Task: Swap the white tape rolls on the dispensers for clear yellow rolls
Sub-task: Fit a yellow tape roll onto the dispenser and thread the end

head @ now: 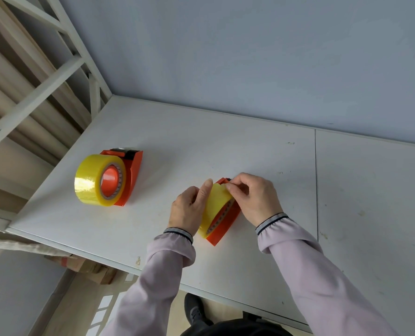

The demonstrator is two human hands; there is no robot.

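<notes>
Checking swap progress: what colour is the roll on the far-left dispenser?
Clear yellow roll on the orange dispenser; head view, the only one.

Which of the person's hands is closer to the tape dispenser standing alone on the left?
The left hand. It holds the near yellow roll, on the side facing the lone dispenser. The right hand pinches tape on that roll's far side.
</notes>
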